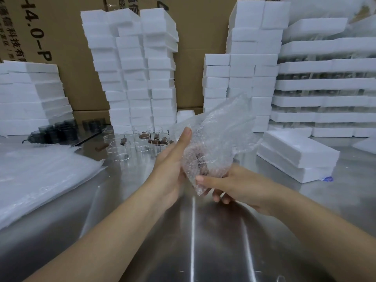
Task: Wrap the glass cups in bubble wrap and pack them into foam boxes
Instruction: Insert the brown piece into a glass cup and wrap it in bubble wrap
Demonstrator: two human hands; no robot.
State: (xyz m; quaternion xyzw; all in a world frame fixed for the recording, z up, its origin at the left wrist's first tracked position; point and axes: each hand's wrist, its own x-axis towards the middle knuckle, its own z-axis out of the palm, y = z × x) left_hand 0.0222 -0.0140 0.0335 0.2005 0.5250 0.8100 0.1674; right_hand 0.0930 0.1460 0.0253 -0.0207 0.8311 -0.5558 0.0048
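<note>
Glass cup (200,161), swathed in bubble wrap (215,137), sits between our hands. Our right hand (225,186) pinches its lower end, thumb in front, fingers curled beneath. Our left hand (173,159) lays one straight digit up its left side; we cannot tell how the hidden fingers lie. Bare cups (122,143) stand beyond on the steel table (203,241), foam boxes (295,153) to the right.

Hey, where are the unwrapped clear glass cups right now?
The clear glass cups stand left of centre in the head view, on the steel table, just beyond the left hand and before the tall foam box stack.
</note>
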